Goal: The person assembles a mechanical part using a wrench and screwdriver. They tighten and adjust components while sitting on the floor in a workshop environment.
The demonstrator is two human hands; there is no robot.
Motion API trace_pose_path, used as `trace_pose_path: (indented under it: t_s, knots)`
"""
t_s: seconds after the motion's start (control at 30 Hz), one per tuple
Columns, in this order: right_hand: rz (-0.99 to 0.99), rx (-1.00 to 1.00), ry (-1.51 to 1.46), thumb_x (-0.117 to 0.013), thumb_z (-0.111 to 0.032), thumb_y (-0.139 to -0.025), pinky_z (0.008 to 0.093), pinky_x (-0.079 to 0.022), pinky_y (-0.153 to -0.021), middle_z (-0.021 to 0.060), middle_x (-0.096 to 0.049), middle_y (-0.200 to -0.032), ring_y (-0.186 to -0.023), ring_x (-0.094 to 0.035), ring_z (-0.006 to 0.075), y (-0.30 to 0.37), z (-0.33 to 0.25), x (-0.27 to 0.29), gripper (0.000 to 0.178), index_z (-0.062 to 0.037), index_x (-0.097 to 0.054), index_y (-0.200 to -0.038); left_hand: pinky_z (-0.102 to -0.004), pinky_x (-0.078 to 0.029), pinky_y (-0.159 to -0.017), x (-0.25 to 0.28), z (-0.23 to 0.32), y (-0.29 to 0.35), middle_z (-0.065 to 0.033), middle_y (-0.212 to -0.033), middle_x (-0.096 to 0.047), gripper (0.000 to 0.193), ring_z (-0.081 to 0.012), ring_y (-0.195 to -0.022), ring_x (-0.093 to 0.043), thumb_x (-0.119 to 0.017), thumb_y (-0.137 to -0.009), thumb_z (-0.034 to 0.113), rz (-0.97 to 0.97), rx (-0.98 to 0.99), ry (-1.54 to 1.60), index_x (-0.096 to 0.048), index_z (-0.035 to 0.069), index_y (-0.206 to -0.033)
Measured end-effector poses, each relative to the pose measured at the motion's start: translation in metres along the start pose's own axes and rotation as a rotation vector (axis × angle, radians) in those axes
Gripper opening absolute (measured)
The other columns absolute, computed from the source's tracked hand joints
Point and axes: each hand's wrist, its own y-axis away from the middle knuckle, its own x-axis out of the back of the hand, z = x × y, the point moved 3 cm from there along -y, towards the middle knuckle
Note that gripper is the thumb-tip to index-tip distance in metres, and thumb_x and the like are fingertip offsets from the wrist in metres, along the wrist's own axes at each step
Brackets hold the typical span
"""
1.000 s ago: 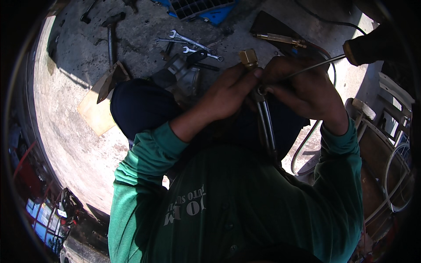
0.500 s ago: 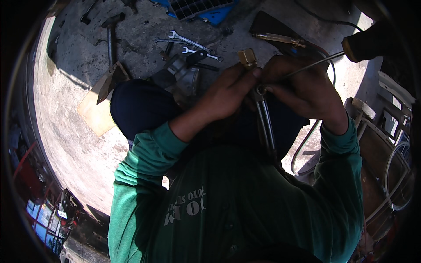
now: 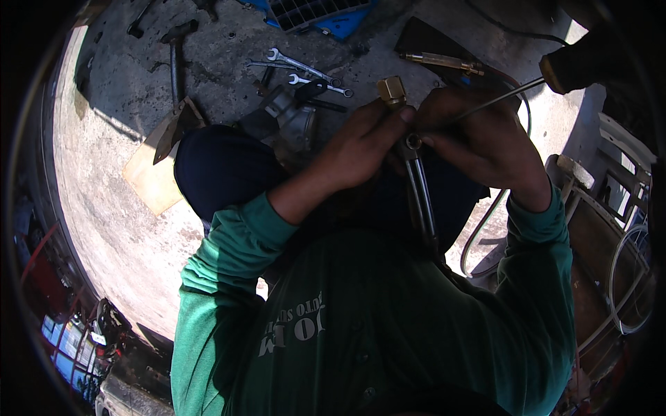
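Note:
My left hand [image 3: 368, 142] is closed around the head of what looks like a gas torch [image 3: 420, 191], a metal piece with bright parallel tubes. A brass hex nut [image 3: 392, 90] sticks out past its fingertips. My right hand [image 3: 485, 139] pinches the thin shaft of a screwdriver [image 3: 506, 96] near its tip, beside a small round opening on the torch. The screwdriver's dark, thick handle points away to the upper right. Fingers hide its tip, so I cannot tell whether it touches the torch. The torch's lower end runs down against my shirt.
Several wrenches [image 3: 305, 68] lie on the concrete ahead, beside a grey metal casting [image 3: 295, 121]. A hammer [image 3: 177, 62] is at left, near a cardboard piece [image 3: 152, 177]. Beyond are a blue case [image 3: 347, 24] and a brass torch part [image 3: 444, 61]; a hose [image 3: 468, 249] loops at right.
My right hand and the screwdriver have shifted very slightly, the shaft tilting a little. My left hand and the torch hold almost the same place.

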Motion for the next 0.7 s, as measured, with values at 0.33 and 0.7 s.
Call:
trace_pose_path:
  t_s: [0.33, 0.7]
  knots:
    - [0.064, -0.012, 0.029, -0.071, -0.004, -0.084, 0.0411, -0.053, -0.074, 0.0145, -0.067, -0.096, -0.085, -0.066, 0.0351, 0.005, -0.008, -0.005, 0.019, -0.0003, -0.064, -0.102, -0.0311, -0.054, -0.063, 0.001, 0.003, 0.002, -0.0109, -0.089, -0.068, 0.041, -0.0184, -0.072, -0.067, -0.049, -0.106, 0.037, 0.011, 0.031, 0.005, -0.059, -0.003, -0.107]
    - [0.201, 0.058, -0.101, -0.070, 0.002, -0.083, 0.0391, -0.052, -0.067, 0.0140, -0.066, -0.087, -0.077, -0.066, 0.0330, 0.020, -0.008, -0.011, 0.014, 0.0006, -0.063, -0.095, -0.0311, -0.053, -0.067, 0.001, 0.001, 0.001, -0.0105, -0.088, -0.067, 0.041, -0.0178, -0.074, -0.067, -0.050, -0.105, 0.038, 0.001, -0.003, -0.097, -0.060, -0.002, -0.108]
